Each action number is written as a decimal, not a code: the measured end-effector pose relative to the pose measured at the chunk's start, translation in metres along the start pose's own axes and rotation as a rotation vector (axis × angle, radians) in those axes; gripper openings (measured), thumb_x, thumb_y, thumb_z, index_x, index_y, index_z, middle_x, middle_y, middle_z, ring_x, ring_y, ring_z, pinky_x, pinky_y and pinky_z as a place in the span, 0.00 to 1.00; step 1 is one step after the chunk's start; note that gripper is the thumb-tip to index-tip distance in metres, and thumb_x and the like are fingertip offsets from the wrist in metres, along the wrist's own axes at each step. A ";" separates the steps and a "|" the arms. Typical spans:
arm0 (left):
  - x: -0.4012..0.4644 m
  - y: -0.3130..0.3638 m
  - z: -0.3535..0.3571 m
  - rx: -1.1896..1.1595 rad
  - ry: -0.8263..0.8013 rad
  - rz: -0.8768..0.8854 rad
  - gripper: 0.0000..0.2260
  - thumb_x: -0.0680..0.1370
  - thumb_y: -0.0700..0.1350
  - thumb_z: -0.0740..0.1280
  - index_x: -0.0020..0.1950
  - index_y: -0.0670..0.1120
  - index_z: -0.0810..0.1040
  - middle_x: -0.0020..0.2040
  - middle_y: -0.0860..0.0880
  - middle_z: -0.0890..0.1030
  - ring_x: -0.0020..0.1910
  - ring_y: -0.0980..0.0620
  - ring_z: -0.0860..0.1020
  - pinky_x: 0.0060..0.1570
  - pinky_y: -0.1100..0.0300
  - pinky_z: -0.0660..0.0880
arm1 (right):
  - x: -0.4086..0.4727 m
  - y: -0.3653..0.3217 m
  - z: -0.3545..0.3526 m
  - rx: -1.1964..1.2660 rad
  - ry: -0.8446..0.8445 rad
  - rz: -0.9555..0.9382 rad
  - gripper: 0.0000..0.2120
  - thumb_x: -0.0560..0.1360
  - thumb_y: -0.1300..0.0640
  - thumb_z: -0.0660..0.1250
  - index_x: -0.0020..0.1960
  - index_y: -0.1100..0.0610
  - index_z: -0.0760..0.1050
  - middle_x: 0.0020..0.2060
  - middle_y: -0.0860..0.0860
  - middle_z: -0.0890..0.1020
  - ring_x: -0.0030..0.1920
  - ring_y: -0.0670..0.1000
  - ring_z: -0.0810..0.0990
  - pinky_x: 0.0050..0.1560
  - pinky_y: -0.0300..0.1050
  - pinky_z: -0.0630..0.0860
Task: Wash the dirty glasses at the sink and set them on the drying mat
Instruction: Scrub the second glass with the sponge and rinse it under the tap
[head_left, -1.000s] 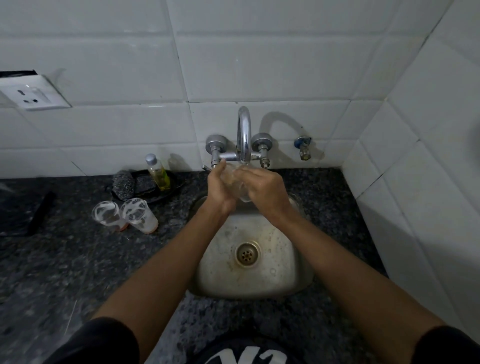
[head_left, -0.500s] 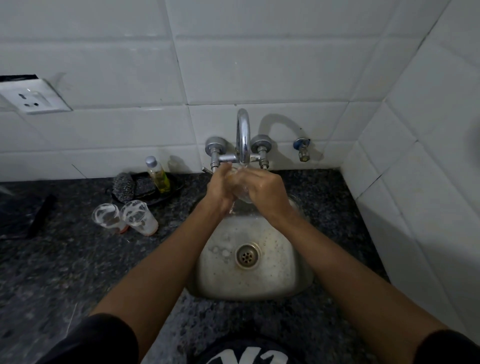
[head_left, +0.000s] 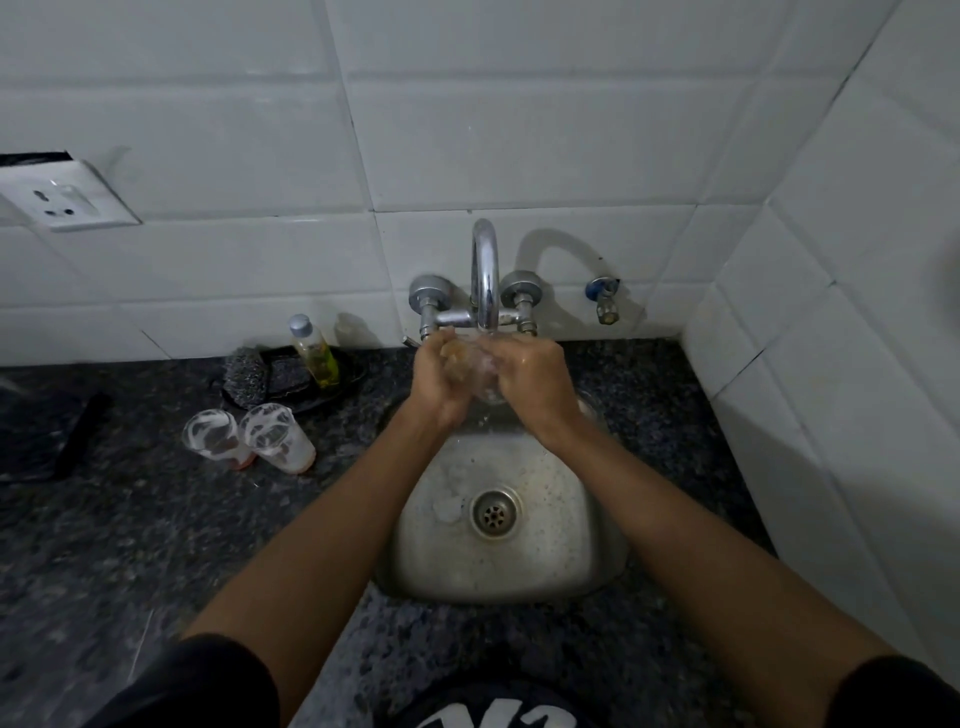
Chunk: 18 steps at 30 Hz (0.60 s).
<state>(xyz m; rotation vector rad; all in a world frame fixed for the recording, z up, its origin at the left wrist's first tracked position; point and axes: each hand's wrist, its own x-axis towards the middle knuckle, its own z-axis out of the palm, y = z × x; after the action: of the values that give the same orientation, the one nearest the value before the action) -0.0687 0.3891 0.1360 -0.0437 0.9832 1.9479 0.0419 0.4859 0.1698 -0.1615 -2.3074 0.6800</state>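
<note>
Both hands curled round clear glass under tap; glass axis unclear.

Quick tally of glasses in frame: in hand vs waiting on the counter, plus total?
Glass in hand under the tap, gripped by left hand and right hand: 1
Soapy glasses on counter: 2
Total: 3

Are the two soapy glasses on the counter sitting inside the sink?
No, the two soapy glasses stand on the dark counter left of the sink, outside its basin.
</note>
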 end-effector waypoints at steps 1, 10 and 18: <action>-0.002 0.000 0.002 0.013 -0.020 -0.048 0.25 0.86 0.58 0.57 0.52 0.41 0.85 0.49 0.41 0.85 0.49 0.44 0.84 0.52 0.49 0.79 | 0.000 -0.001 0.000 -0.042 -0.048 -0.089 0.13 0.74 0.66 0.76 0.59 0.62 0.85 0.51 0.56 0.88 0.49 0.52 0.87 0.53 0.47 0.84; -0.008 0.000 0.003 -0.021 0.022 -0.020 0.22 0.86 0.54 0.57 0.50 0.41 0.85 0.49 0.42 0.84 0.46 0.45 0.85 0.49 0.50 0.81 | -0.001 -0.008 0.000 0.067 0.027 0.095 0.08 0.76 0.64 0.75 0.54 0.63 0.86 0.47 0.56 0.88 0.46 0.52 0.87 0.52 0.45 0.84; -0.008 0.008 0.009 0.024 -0.043 -0.039 0.20 0.86 0.51 0.58 0.49 0.42 0.85 0.45 0.44 0.84 0.44 0.47 0.84 0.45 0.53 0.81 | -0.005 -0.013 0.007 0.026 0.052 0.105 0.15 0.79 0.53 0.68 0.53 0.63 0.87 0.47 0.56 0.88 0.47 0.53 0.87 0.51 0.44 0.84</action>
<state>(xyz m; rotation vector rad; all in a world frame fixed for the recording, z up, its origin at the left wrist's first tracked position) -0.0667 0.3871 0.1500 -0.0074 0.9703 1.8940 0.0420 0.4705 0.1693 -0.2871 -2.2521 0.7495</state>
